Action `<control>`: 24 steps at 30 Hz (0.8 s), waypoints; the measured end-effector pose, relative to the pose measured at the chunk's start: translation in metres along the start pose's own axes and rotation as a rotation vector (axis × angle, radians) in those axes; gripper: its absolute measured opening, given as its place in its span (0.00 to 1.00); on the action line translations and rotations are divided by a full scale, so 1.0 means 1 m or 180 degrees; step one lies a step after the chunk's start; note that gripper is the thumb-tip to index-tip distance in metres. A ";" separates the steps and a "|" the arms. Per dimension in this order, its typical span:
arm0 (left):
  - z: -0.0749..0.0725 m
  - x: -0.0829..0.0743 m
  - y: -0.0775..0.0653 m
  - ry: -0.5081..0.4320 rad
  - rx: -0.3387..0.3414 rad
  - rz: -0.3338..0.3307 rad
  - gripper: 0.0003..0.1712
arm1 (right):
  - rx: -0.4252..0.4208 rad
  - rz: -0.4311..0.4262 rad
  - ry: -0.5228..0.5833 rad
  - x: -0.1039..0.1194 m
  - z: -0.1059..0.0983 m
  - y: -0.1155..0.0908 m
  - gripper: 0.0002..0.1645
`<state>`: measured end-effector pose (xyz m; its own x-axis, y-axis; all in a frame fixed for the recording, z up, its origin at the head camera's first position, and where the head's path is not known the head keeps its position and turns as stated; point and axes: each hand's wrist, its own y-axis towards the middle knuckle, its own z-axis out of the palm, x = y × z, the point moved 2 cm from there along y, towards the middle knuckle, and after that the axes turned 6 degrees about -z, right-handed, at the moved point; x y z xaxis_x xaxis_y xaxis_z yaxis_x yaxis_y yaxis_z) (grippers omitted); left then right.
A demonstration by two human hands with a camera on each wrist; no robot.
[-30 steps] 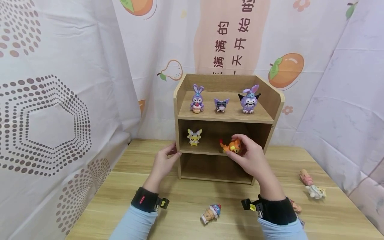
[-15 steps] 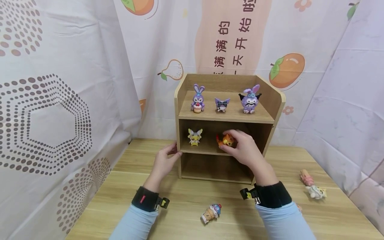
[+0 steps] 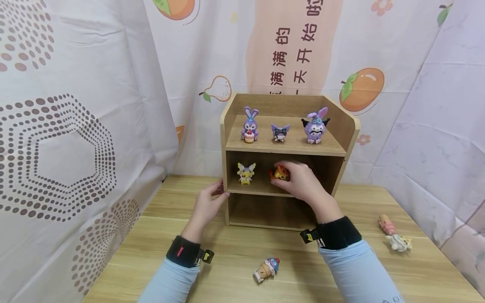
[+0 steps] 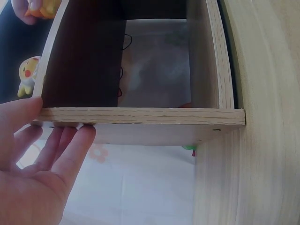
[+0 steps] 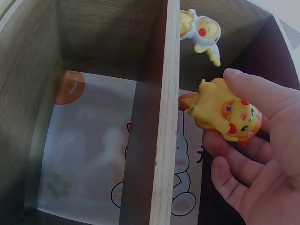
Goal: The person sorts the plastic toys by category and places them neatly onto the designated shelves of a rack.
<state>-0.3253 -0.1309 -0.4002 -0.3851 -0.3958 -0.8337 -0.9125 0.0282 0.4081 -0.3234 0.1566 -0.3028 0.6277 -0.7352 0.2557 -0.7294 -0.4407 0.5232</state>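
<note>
My right hand [image 3: 303,183] holds an orange and yellow figurine [image 5: 225,110] between thumb and fingers, inside the middle compartment of a small wooden shelf [image 3: 286,149]. In the right wrist view the figurine's painted face points toward the palm, and its feet are near the shelf board. To its left, a yellow figurine with a white-grey hood [image 3: 246,173] stands on the same board. My left hand [image 3: 206,206] grips the front edge of the shelf's left side panel, thumb at the front and fingers against the outer side, as the left wrist view shows.
On the top board stand a purple rabbit figurine with a cake [image 3: 249,125], a small purple eared figurine [image 3: 280,132] and a larger purple one [image 3: 315,126]. An ice-cream-cone figurine [image 3: 266,269] lies on the table in front; pink [image 3: 387,225] and white [image 3: 399,243] figurines lie at right.
My right hand has moved left along the middle compartment with the orange figurine, nearer the yellow one. My left hand has stayed on the shelf's side panel.
</note>
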 end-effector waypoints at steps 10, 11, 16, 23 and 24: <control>0.000 0.001 0.000 -0.0006 -0.0011 0.0011 0.28 | 0.0277 0.0062 -0.0068 0.001 0.007 0.013 0.28; 0.000 0.001 0.000 -0.0015 -0.0012 0.0015 0.28 | 0.0303 0.0067 -0.0088 0.001 0.008 0.014 0.28; 0.001 0.002 0.001 -0.0045 0.0001 0.0039 0.28 | 0.0388 0.0059 -0.0205 0.001 0.013 0.019 0.28; 0.001 0.003 0.000 -0.0037 -0.0002 0.0027 0.28 | 0.0429 0.0032 -0.0300 0.002 0.018 0.025 0.28; 0.001 0.003 0.000 -0.0038 -0.0004 0.0028 0.28 | 0.0434 0.0030 -0.0311 0.003 0.019 0.025 0.28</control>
<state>-0.3270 -0.1315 -0.4029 -0.3948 -0.3847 -0.8343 -0.9088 0.0305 0.4160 -0.3452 0.1337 -0.3040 0.5962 -0.7832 0.1764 -0.7694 -0.4946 0.4044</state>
